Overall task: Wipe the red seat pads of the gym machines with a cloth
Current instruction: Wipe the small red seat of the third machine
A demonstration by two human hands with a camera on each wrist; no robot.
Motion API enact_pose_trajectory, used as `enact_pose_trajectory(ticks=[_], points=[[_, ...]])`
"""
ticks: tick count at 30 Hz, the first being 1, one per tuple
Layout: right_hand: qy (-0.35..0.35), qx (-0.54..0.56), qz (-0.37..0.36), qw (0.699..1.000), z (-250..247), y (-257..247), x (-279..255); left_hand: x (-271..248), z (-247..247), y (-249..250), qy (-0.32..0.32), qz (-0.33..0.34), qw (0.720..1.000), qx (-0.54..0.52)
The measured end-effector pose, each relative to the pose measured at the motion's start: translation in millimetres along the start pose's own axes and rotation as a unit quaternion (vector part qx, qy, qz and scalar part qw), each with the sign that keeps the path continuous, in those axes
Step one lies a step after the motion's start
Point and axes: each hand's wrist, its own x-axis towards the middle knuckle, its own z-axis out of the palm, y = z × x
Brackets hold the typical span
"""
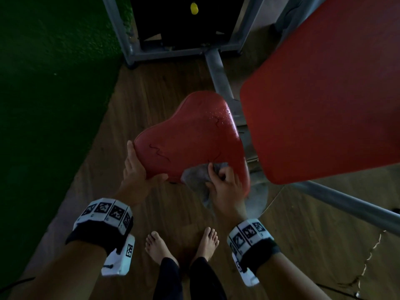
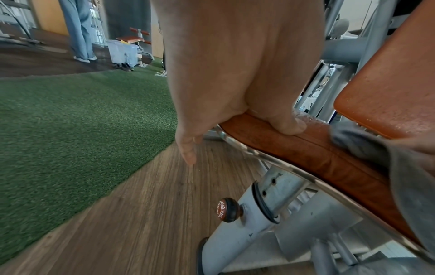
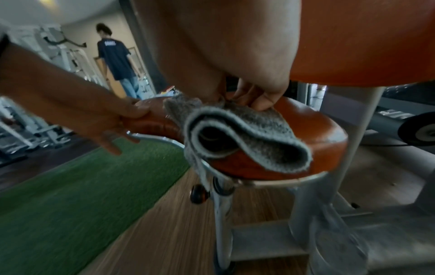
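Bracing the seat pad (image 1: 190, 135) at its near-left corner, your left hand (image 1: 136, 169) clamps it, thumb on top, fingers along the edge. Right hand (image 1: 225, 187) pinches a bunched grey cloth (image 1: 194, 178) against the near rim. Cloth looks soft, floppy; keep it bunched. Vinyl is cracked with droplets far side, likely slick. Backrest pad (image 1: 324, 89) sits right.

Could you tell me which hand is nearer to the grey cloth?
Right. The right hand grips the grey cloth on the seat pad; the left hand holds the pad's edge beside it.
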Motion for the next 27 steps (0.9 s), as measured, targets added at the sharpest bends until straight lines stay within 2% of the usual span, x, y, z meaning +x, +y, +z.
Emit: enact_pose_trajectory(ticks=[3,8,15,17,20,22,25,27], points=[[-0.001,-0.001,0.020,1.000,2.3,-3.0,7.0,0.9,0.8,-0.9,0.005,0.005,1.000,0.002],[-0.018,0.014,0.005,1.000,0.7,-1.2,-22.1,-2.1,0.0,2.6,-0.005,0.005,1.000,0.005],[-0.018,0.037,0.007,0.999,0.4,-3.6,18.6,-1.4,0.5,2.5,0.002,-0.010,1.000,0.021],[-0.016,0.034,0.001,0.999,0.8,-0.6,8.9,-0.9,0.3,2.4,0.004,-0.011,1.000,0.021],[-0.030,0.086,0.029,0.995,-2.1,11.0,-16.4,-1.7,0.0,2.8,0.002,-0.007,1.000,0.021],[-0.039,0.067,0.022,0.997,-0.5,17.5,-23.4,-1.4,-0.3,2.7,-0.003,-0.008,1.000,0.015],[-0.004,0.076,0.046,0.996,4.2,18.3,-8.8,-1.0,0.3,2.6,-0.002,-0.009,1.000,0.012],[0.012,0.018,0.021,1.000,3.3,18.9,7.5,-0.5,1.5,2.4,0.001,-0.005,1.000,0.009]])
